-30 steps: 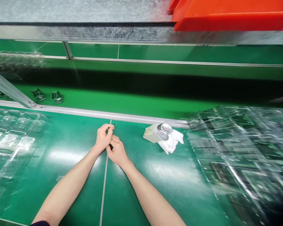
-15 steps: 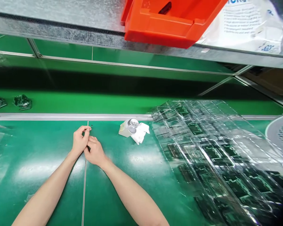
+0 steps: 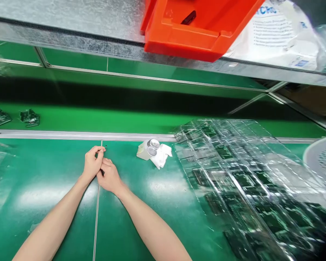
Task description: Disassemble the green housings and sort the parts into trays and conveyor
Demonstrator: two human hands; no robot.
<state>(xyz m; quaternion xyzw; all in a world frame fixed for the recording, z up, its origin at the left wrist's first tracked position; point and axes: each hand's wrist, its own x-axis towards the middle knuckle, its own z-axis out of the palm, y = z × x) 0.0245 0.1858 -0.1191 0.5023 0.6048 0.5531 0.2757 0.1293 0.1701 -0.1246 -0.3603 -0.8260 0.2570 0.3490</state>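
My left hand (image 3: 92, 164) and my right hand (image 3: 108, 177) rest together on the green table mat (image 3: 57, 195), fingers curled and touching. They pinch something small and dark between them; what it is I cannot make out. A tiny black speck (image 3: 105, 146) lies on the mat just beyond the left fingertips. To the right of the hands sits a small white bottle with metal caps (image 3: 149, 148) on a white cloth (image 3: 163, 154).
A long stack of clear plastic trays holding green circuit boards (image 3: 247, 181) fills the right side. Two circuit boards (image 3: 29, 117) lie on the conveyor belt at far left. An orange bin (image 3: 198, 25) and a white bag (image 3: 279, 36) sit on the shelf above. A white basket (image 3: 322, 159) shows at the right edge.
The view has swung to the right, bringing the tray stack, the white bag and the basket into sight. My hands have stayed joined in the same spot on the mat.
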